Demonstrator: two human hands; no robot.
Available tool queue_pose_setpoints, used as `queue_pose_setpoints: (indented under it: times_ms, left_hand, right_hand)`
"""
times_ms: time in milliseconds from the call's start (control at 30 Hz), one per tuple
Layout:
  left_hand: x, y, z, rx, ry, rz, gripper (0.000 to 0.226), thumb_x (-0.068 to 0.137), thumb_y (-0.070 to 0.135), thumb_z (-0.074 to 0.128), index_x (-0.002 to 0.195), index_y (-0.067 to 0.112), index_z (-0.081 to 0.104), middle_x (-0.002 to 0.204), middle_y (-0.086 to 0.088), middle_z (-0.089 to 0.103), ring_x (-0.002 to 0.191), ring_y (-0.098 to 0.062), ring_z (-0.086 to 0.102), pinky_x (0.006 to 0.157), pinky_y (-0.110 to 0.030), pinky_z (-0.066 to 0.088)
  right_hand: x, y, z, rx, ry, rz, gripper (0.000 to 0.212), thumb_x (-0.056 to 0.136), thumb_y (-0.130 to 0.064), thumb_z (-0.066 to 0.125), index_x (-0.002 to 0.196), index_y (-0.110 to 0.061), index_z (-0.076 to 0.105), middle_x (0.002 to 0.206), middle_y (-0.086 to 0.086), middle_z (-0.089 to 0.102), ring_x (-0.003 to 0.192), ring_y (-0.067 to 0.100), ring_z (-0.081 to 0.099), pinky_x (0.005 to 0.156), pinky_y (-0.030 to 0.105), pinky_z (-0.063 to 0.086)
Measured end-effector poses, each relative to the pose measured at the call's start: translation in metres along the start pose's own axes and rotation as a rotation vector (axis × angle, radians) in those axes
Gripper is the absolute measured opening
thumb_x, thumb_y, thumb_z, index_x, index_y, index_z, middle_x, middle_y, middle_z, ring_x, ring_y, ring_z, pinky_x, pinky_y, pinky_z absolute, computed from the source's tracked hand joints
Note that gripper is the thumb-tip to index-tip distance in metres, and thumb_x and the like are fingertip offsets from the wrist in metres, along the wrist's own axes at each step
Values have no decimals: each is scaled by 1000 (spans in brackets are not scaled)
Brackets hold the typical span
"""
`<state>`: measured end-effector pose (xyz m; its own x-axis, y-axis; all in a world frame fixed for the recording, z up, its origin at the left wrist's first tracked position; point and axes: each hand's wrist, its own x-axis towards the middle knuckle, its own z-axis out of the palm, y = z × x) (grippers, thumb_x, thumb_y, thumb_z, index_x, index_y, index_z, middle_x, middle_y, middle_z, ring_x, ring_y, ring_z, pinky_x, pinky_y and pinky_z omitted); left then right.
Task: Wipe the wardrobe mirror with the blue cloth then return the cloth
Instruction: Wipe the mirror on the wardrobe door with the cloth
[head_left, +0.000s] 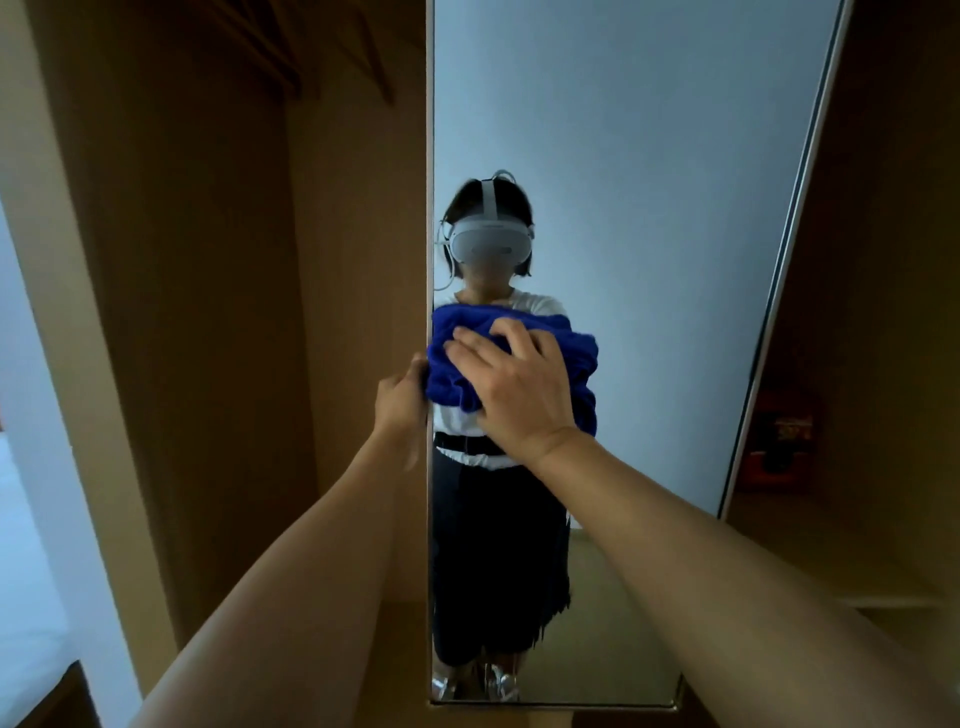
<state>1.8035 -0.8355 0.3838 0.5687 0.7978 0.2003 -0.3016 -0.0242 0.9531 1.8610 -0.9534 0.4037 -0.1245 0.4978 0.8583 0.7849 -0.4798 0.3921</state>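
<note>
fluffy blue cloth (571, 353), glossy mirror (649, 208)

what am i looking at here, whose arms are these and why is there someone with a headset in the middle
There is only one picture, taken by a wide-angle camera worn on a person's head, looking forward and down. The two bare arms reaching in from the bottom belong to that person. No robot is involved.

The tall panel in the middle is a wardrobe mirror, so the figure with the headset is the same person's reflection.

The right hand lies with fingers spread on a bunched blue cloth, pressing it against the glass near the mirror's left edge. The left hand holds the mirror's left edge beside the cloth, seemingly to steady it.

To the left is the open wooden wardrobe, with hangers faintly visible at the top. The wiping appears to be under way.
</note>
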Motion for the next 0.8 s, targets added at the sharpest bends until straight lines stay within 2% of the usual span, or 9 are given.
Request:
queue_pose_setpoints:
  times_ms: [67,167,300,367,433,533,667,800]
  left_hand:
    - [-2,-4,-2,48,2,-14,34,99,37,42,86,12,60,62,5,56,52,-6,50,52,-20,39]
    - [-3,-10,-6,72,9,-28,33,99,36,43,83,12,59,56,8,51,39,0,47,43,-16,38]
    - [-9,-26,-10,75,-17,-41,27,100,27,39,92,13,61,65,5,57,49,-3,49,51,-20,39]
    - [-11,-31,-13,45,-17,-26,28,100,20,38,83,14,60,65,3,58,51,-4,52,49,-17,41]
    - [-9,-32,-15,28,-20,-16,29,99,18,40,79,13,60,70,-3,62,59,-11,57,57,-23,47]
    - [-7,-34,-16,38,4,-10,28,97,23,43,80,11,61,77,-9,62,70,-20,56,69,-34,46]
    - [-8,-38,-16,24,13,-36,23,96,20,42,89,11,62,87,-9,63,80,-21,58,74,-33,48]
    - [-7,-40,-17,0,34,-59,17,94,14,46,94,19,62,93,-2,62,88,-18,58,83,-33,48]
  right_hand:
    - [10,5,-4,-12,24,0,42,73,-12,60,113,-19,67,117,-4,67,103,26,55,80,37,36]
    - [12,7,-4,-7,45,16,44,75,-12,48,115,-19,67,118,-4,67,104,24,49,81,37,35]
    - [-13,-5,9,-23,60,-20,38,79,-16,51,113,-18,67,118,-3,67,105,24,45,81,37,33]
    - [-31,-14,16,-33,47,-40,36,80,-16,53,113,-18,68,118,-2,67,106,25,44,81,37,33]
    - [-46,-23,21,-27,21,-38,37,77,-14,62,113,-17,68,119,-1,67,107,26,43,82,37,33]
    - [-61,-34,26,-23,-22,-23,42,70,-12,73,111,-17,69,118,-1,67,107,26,44,81,36,34]
    - [-82,-40,30,-28,-64,-63,41,71,-13,67,111,-18,68,117,0,67,107,25,44,82,36,34]
    - [-103,-47,36,-26,-129,-105,37,74,-15,59,110,-19,68,116,-1,67,106,24,43,83,35,33]
